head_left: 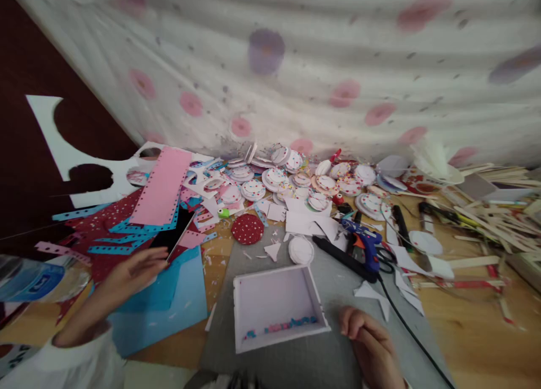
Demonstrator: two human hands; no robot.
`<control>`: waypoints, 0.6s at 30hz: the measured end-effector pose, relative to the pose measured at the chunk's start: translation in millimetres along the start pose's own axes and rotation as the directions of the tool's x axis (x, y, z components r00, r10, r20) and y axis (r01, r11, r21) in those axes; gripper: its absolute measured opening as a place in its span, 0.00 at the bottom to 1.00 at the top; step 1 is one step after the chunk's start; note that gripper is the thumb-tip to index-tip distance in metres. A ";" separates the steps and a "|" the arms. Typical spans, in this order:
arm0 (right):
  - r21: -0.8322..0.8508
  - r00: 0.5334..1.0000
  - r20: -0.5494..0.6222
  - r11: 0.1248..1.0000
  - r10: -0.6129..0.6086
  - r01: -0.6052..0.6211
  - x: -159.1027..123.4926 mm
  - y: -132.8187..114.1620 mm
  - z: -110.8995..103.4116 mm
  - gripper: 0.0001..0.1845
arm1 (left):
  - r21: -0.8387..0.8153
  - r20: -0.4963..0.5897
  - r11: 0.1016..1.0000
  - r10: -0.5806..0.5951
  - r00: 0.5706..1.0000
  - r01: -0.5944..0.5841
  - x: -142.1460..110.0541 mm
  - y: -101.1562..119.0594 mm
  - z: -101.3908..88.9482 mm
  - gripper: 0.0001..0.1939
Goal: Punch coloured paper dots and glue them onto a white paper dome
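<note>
My left hand [141, 268] reaches over the paper pile at the left, fingers stretched out and thumb apart. Its fingertips are at the lower edge of a dark, flat phone-like object [177, 234]; whether they touch it I cannot tell. My right hand [372, 344] rests near the grey mat [270, 369], with fingers curled in and nothing visible in them. Just left of it stands a shallow white open box [276, 296] with small blue and pink bits along its near inner side. Behind the box lie a white round disc [301, 250] and a red dotted disc [247, 229].
A blue glue gun [366, 245] and its black cord lie right of the box, beside scissors [386, 259]. Many dotted paper rounds [276, 177] are heaped along the curtain. Wooden sticks [486, 220] are piled at right; a plastic bottle [40, 279] is at far left.
</note>
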State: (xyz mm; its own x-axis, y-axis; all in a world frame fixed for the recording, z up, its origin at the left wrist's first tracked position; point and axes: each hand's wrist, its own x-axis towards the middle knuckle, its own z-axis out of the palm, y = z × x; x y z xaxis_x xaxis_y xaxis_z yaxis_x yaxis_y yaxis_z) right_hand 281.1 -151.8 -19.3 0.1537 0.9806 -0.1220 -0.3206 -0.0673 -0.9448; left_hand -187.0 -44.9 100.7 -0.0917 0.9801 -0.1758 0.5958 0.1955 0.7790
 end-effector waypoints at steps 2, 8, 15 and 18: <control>0.010 1.000 0.007 1.000 0.006 -0.006 0.4 -1.4 0.1 0.14 | 0.245 0.061 0.967 0.060 0.996 -0.073 -12.1 -29.0 17.3 0.34; 0.005 0.999 0.026 1.000 0.028 -0.028 1.6 0.4 -4.8 0.14 | 0.638 0.149 0.685 0.339 0.929 -0.352 -46.6 -84.6 52.7 0.46; -0.001 0.999 0.038 0.999 0.035 -0.035 1.6 5.8 -11.1 0.12 | 0.648 0.204 0.640 0.376 0.904 -0.413 -43.4 -81.4 40.9 0.30; 0.001 0.999 0.023 1.000 0.029 -0.029 1.6 5.6 -9.6 0.13 | 0.616 0.187 0.668 0.392 0.901 -0.418 -38.1 -75.9 33.4 0.23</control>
State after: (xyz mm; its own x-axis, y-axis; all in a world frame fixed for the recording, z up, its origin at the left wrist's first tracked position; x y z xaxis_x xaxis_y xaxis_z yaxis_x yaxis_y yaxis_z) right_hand 288.4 -152.4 -27.7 0.1225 0.9823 -0.1419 -0.3257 -0.0953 -0.9407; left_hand -202.1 -98.2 28.2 0.3000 0.9533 0.0342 0.9275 -0.2998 0.2234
